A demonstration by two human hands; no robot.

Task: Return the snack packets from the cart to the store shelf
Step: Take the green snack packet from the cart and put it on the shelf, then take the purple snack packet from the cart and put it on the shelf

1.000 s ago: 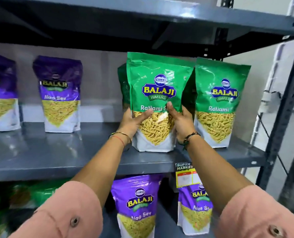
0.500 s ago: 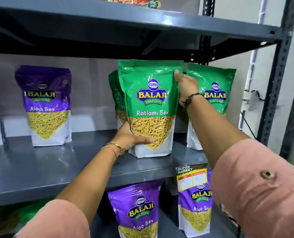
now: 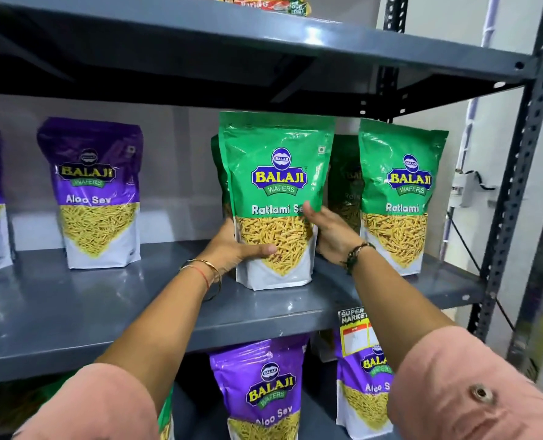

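The green Ratlami Sev packet (image 3: 276, 173) is gripped low on both sides: by the left hand (image 3: 232, 249), thumb laid across its front, and by the right hand (image 3: 330, 236), thumb at its right edge. It is stood upright near the front edge of the shelf (image 3: 105, 306), towards the right end. Placement seems nearly finished; a gentle release is called for, without toppling it.

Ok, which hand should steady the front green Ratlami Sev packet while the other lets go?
Left, probably. The left hand wraps the Ratlami Sev packet low near its base, thumb across the front, while the right hand only holds its side edge higher up.
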